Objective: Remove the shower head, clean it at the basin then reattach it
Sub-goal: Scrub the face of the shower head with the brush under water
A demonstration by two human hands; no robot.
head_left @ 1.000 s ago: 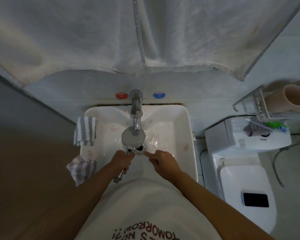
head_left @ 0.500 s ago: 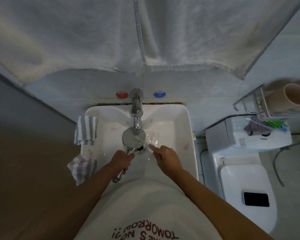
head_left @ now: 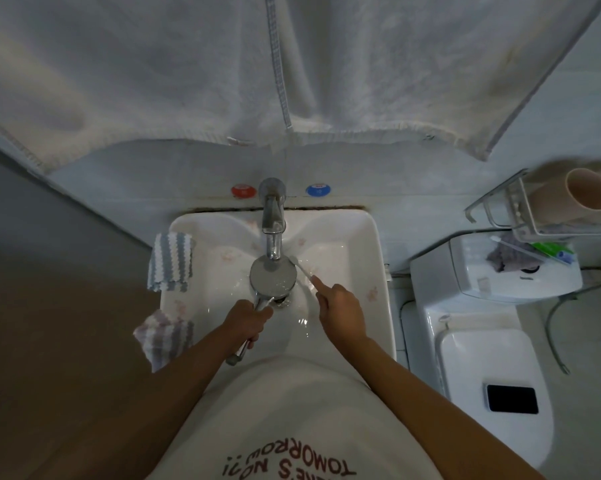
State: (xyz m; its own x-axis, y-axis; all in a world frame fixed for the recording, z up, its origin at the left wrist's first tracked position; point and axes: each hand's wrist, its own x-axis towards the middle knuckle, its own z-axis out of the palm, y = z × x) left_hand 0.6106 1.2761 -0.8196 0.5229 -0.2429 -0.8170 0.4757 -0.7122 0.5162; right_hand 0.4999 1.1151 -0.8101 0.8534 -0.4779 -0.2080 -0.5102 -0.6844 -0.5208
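Note:
A round chrome shower head [head_left: 273, 276] lies face up over the white basin [head_left: 365, 237], right under the chrome tap [head_left: 272, 216]. My left hand [head_left: 247, 322] grips its handle, whose end sticks out below my fist. My right hand [head_left: 340, 308] holds a thin white toothbrush [head_left: 302, 269] whose bristle end touches the upper right rim of the shower head. Water glistens in the basin around the drain [head_left: 281, 301].
Two striped cloths [head_left: 171, 262] [head_left: 164, 336] hang over the basin's left edge. A large white towel [head_left: 257, 71] hangs above. A toilet [head_left: 479, 341] with a dark phone [head_left: 512, 398] on its lid stands to the right, under a wire rack [head_left: 521, 216] with cups.
My right hand has moved the toothbrush from the lower edge of the shower head up and right to its upper right rim. The left hand keeps its grip on the handle.

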